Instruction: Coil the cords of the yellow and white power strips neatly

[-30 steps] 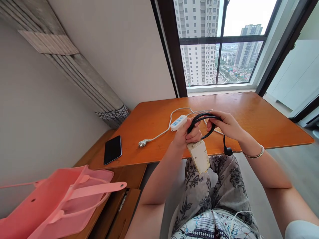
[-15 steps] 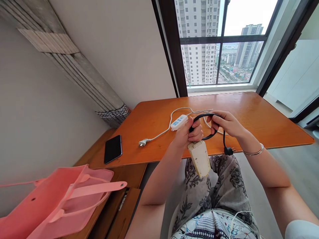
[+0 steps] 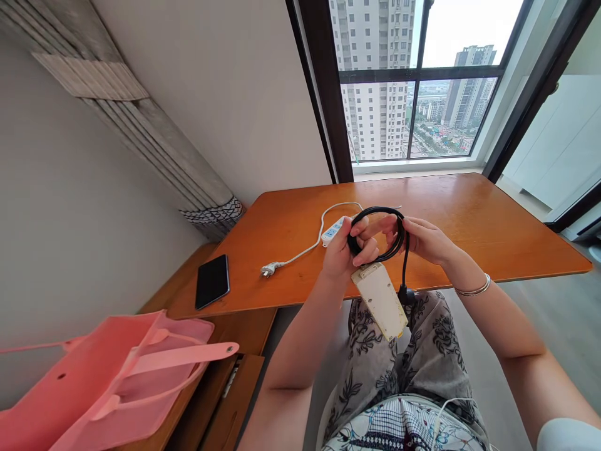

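A black power cord, looped into a coil, is held between both hands above the near edge of the table. My left hand is closed around the coil's left side. My right hand pinches the coil's right side, its fingertips partly hidden by the loops. Below my left hand hangs a worn, off-white power strip, its back side towards me. The cord's black plug dangles below the coil, over my lap. Behind my left hand lies a small white power strip with blue sockets, partly covered.
The white strip's cable ends in a white plug on the orange-brown wooden table. A black phone lies near the table's left edge. A pink bag stands at the lower left. A window is beyond the table.
My right hand has brought the loose cord round into a fuller coil, closer to my left hand. The black plug has swung left and lower, next to the hanging power strip, which has turned slightly.
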Available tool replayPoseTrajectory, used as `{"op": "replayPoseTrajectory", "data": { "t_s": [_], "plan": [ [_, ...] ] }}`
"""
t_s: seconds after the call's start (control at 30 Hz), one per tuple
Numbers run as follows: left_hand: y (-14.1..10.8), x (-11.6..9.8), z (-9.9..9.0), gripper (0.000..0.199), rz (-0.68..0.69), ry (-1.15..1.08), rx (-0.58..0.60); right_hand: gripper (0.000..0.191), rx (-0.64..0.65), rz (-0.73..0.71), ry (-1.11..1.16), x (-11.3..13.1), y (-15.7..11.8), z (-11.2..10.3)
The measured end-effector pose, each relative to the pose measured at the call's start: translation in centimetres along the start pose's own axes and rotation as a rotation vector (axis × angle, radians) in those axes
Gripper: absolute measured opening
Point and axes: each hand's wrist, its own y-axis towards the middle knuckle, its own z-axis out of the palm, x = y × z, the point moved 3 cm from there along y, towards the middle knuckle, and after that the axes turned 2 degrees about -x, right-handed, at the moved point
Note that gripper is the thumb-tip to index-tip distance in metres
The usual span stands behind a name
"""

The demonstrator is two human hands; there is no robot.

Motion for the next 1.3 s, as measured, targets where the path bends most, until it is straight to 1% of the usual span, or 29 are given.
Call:
{"op": "replayPoseTrajectory", "data": {
  "t_s": [0.1,0.2,0.3,0.4,0.47,0.53,0.6,0.7,0.77,0.83,0.93,1.0,1.07,1.13,1.2,1.23,1.3],
  "plan": [
    [-0.5,-0.9,0.2,0.047,0.102,0.0,-0.042,0.042,-0.039,0.022,-0.038,-1.5,-0.5,-0.1],
    [-0.7,-1.6,0.3,0.048,0.182,0.025,-0.059,0.035,-0.073,-0.034,-0.139,-3.5,-1.0,-0.1],
    [-0.7,-2.1,-0.1,0.047,0.271,0.062,-0.101,0.036,-0.136,-0.112,-0.331,-5.5,-1.6,-0.4],
    [-0.3,-2.4,-0.6,0.046,0.323,0.115,-0.109,0.036,-0.281,-0.257,-0.596,-6.6,-2.5,-1.1],
    [-0.1,-2.4,-0.8,0.046,0.342,0.148,-0.092,0.035,-0.341,-0.368,-0.821,-6.4,-3.1,-1.4],
    [0.2,-2.2,-0.9,0.047,0.346,0.175,-0.086,0.034,-0.344,-0.436,-1.04,-5.8,-3.6,-1.3],
    [0.4,-2.0,-0.9,0.049,0.339,0.198,-0.082,0.039,-0.308,-0.439,-1.218,-5.0,-3.9,-1.1],
    [0.6,-1.8,-0.6,0.048,0.34,0.23,-0.062,0.046,-0.232,-0.392,-1.436,-3.6,-4.4,-0.3],
    [0.5,-1.8,-0.5,0.041,0.357,0.256,-0.073,0.047,-0.183,-0.383,-1.543,-2.4,-4.7,0.4],
    [0.4,-1.7,-0.3,0.038,0.385,0.303,-0.072,0.047,-0.134,-0.388,-1.594,-1.2,-5.0,1.2],
    [0.2,-1.4,-0.2,0.043,0.42,0.392,-0.007,0.046,-0.066,-0.393,-1.544,0.6,-5.4,2.6],
    [0.1,-1.1,-0.3,0.044,0.418,0.411,0.017,0.047,-0.034,-0.383,-1.415,1.7,-5.6,3.6],
    [0.0,-0.8,-0.4,0.042,0.4,0.408,0.025,0.047,-0.004,-0.339,-1.24,2.5,-5.7,4.5],
    [-0.3,-0.6,-0.3,0.043,0.385,0.411,0.043,0.038,0.022,-0.268,-1.068,3.1,-5.6,5.2],
    [-0.5,-0.4,-0.1,0.043,0.354,0.43,0.063,0.021,0.048,-0.176,-0.897,3.2,-5.4,5.7],
    [-0.6,-0.3,0.0,0.043,0.332,0.446,0.068,0.016,0.065,-0.124,-0.796,3.1,-5.2,5.8],
    [-0.8,-0.1,0.1,0.044,0.289,0.487,0.064,0.019,0.105,-0.024,-0.575,2.7,-5.0,6.0]
  ]
}}
